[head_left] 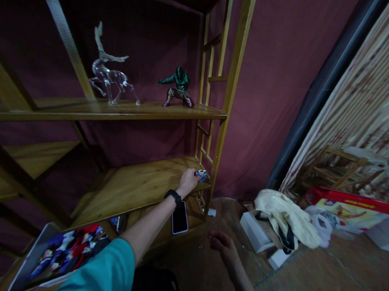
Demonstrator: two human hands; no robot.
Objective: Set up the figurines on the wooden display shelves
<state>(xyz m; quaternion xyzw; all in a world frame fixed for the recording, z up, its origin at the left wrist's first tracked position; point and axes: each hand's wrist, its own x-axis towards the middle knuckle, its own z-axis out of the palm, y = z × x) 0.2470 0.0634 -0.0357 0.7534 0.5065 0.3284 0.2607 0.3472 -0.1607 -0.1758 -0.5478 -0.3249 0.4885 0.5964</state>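
Observation:
At the right end of the middle shelf board, my left hand is closed around a small blue-and-white figurine. A black watch sits on that wrist. My right hand hangs lower, over the floor in front of the shelf, its fingers loosely bent with nothing seen in them. A phone with a pale purple edge lies below my left wrist, on the lower board. In the bottom left, an open white box holds several colourful figurines.
A clear deer figure and a crouching figure in green stand on the upper board. Wooden uprights frame the right side. On the floor to the right are white boxes, a cream cloth and a red carton.

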